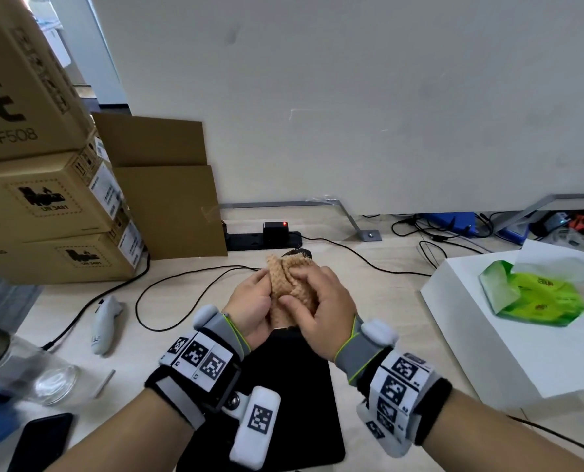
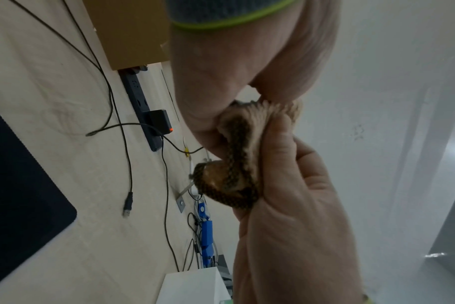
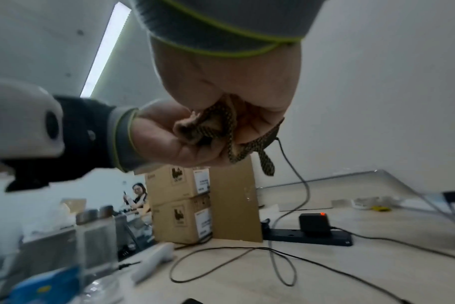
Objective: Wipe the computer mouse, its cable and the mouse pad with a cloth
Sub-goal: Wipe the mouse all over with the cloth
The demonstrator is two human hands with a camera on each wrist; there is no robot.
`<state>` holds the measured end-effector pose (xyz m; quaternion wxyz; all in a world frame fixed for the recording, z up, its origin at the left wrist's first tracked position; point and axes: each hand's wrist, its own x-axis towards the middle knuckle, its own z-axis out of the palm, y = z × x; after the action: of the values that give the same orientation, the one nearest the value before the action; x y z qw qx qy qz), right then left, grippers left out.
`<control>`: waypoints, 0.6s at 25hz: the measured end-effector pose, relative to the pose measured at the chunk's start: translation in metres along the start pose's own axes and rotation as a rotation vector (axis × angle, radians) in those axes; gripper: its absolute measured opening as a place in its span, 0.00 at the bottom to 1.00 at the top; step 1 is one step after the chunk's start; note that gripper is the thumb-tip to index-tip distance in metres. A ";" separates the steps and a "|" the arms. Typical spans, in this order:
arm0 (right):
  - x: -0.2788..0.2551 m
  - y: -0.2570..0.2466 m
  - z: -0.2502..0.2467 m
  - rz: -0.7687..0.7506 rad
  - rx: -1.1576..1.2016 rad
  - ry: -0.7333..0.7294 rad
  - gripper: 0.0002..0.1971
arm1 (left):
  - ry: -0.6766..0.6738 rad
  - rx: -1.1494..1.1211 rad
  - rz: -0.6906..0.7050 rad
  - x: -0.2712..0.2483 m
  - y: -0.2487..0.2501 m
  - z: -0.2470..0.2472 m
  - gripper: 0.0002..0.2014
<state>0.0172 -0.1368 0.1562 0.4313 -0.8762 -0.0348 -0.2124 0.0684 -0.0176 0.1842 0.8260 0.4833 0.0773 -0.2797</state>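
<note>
Tan nubby cloth (image 1: 292,287) bunched over dark mouse (image 1: 299,253); left hand (image 1: 249,310), right hand (image 1: 324,308) both clutching cloth.

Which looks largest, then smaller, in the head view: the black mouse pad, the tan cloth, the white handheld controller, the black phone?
1. black mouse pad
2. tan cloth
3. white handheld controller and black phone: they look alike in size, and the phone runs off the frame edge nearer the camera, so no ranking between them.

left hand (image 1: 249,311): grey wrist wrap, lime-green edging | right hand (image 1: 328,311): same wrap | both wrists: black straps, white blocks with black square-code markers, rounded white camera pods | forearms bare
</note>
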 end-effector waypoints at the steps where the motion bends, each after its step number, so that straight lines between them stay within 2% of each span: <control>1: 0.004 0.006 -0.002 -0.002 0.008 -0.011 0.16 | -0.014 0.025 -0.010 -0.002 0.000 -0.002 0.10; 2: 0.012 0.013 -0.006 0.052 0.017 0.015 0.14 | -0.036 0.073 -0.032 -0.005 -0.001 -0.004 0.08; 5: 0.041 0.027 -0.023 0.350 0.079 0.132 0.03 | -0.095 0.152 -0.087 -0.014 -0.002 -0.011 0.07; 6: 0.047 0.029 -0.028 0.393 0.102 0.165 0.03 | -0.112 0.145 -0.095 -0.015 -0.001 -0.013 0.08; 10: 0.048 0.020 -0.029 0.338 0.079 0.164 0.10 | -0.117 0.196 -0.075 -0.013 -0.002 -0.012 0.15; 13: 0.026 0.010 -0.011 0.166 -0.072 0.045 0.18 | -0.124 0.289 -0.011 -0.010 -0.002 -0.010 0.17; 15: 0.023 0.012 -0.012 0.092 -0.058 0.040 0.17 | -0.138 0.360 0.003 -0.011 -0.001 -0.013 0.16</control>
<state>0.0371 -0.1562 0.1625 0.4158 -0.8844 0.0205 -0.2109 0.0607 -0.0024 0.1813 0.7300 0.6031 -0.0315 -0.3200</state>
